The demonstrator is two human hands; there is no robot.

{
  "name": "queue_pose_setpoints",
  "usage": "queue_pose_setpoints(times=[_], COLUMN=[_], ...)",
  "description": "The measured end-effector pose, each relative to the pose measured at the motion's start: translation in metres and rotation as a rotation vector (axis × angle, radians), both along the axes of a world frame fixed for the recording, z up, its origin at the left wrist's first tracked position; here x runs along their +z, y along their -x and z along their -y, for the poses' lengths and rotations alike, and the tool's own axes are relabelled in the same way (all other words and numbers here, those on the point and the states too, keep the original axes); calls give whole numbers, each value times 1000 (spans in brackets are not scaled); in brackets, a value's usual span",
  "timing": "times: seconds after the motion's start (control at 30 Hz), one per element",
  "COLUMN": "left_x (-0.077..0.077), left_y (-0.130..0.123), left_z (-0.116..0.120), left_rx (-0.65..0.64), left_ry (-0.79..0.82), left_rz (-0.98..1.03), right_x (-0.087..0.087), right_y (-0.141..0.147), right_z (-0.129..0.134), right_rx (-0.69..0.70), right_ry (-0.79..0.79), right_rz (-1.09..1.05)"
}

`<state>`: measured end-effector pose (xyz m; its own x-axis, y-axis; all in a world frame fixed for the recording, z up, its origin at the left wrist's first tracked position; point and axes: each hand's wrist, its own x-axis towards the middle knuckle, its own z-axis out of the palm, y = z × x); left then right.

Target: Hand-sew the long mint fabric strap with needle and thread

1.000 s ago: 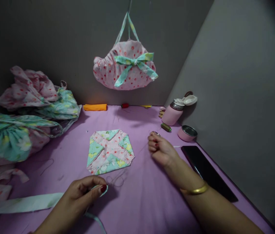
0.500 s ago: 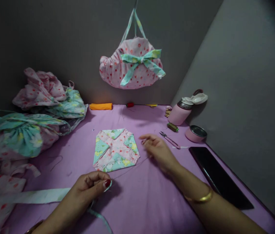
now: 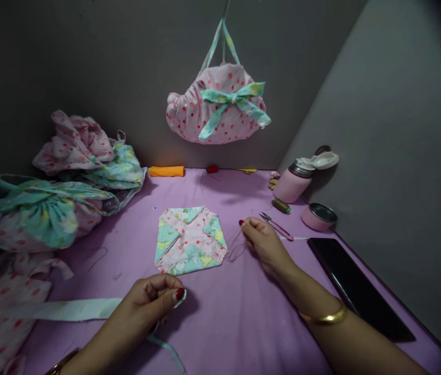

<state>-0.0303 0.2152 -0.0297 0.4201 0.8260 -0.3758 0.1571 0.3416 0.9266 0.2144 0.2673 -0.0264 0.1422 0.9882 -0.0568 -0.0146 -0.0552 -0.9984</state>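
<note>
My left hand is closed in a pinch on the end of a narrow light teal fabric strip. The strip's tip pokes out past the thumb, and part of its length trails below the wrist. My right hand, also closed, pinches a thin dark thread that hangs in a loose loop. Whether a needle sits between those fingers cannot be made out. Between and beyond both hands lies a flat pink and teal floral fabric piece with folded corner flaps; neither hand touches it.
Small thread snips, a green thread spool, a pink flask, its cup and a black phone lie right. Sewn fabric bags pile up left. One finished bag hangs above the table's back edge.
The thread, earlier stretched between the hands, now hangs slack in a loop by my right hand. My right hand's fingers have closed into a pinch. The view has shifted slightly.
</note>
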Motion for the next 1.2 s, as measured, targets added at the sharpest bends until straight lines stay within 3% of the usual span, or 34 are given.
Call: queue_pose_setpoints(times=[0.3, 0.47, 0.57, 0.7, 0.83, 0.93, 1.03, 1.2], left_x=[0, 3, 4, 0, -4, -5, -3, 0], left_y=[1, -1, -2, 0, 2, 2, 0, -3], left_z=[1, 0, -1, 0, 0, 0, 1, 4], left_rx=[-19, -15, 12, 29, 37, 48, 61, 86], left_ry=[-1, 7, 16, 12, 0, -8, -6, -48], left_rz=[-1, -8, -21, 13, 91, 133, 120, 85], right_x=[-11, -15, -14, -4, 5, 2, -6, -9], right_y=[-49, -62, -51, -10, 39, 62, 70, 71], right_z=[-29, -36, -29, -1, 38, 59, 70, 71], right_rx=[-427, -494, -414, -208, 312, 554, 615, 602], right_ry=[-76, -102, -130, -177, -329, -383, -350, -322], right_rz=[-50, -24, 33, 152, 448, 542, 641, 714])
